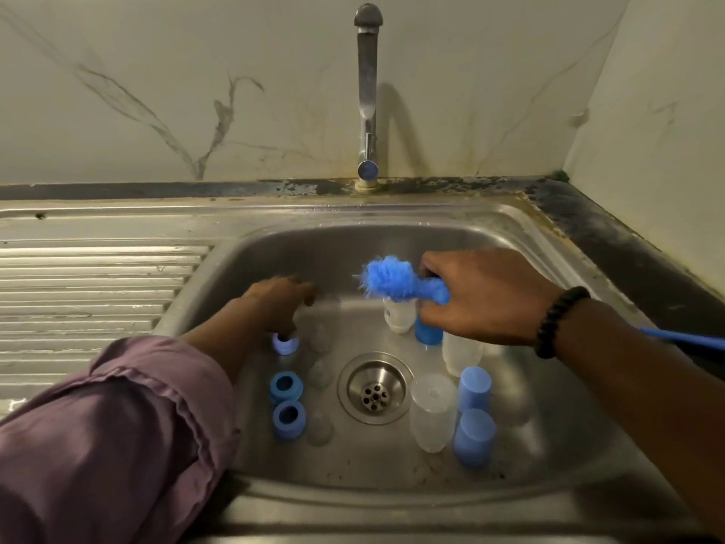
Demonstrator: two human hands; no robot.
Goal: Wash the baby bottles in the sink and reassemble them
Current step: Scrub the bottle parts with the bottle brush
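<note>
Hands reach into the steel sink [510,237]: your right hand [482,296] grips the blue bottle brush [392,278], your left hand [280,304] pinches a blue collar [285,343]. Bottles [433,412], caps [474,437] and rings stand around the drain [374,390], beneath the tap [367,92].

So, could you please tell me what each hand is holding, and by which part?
The right hand grips the blue bottle brush just behind its bristles. Whether the left hand holds anything cannot be told.

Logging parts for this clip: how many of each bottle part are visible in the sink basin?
Blue collar rings: 3
Blue caps: 3
Clear bottle bodies: 3
Clear teats: 3, faint, count uncertain
Total: 12
</note>
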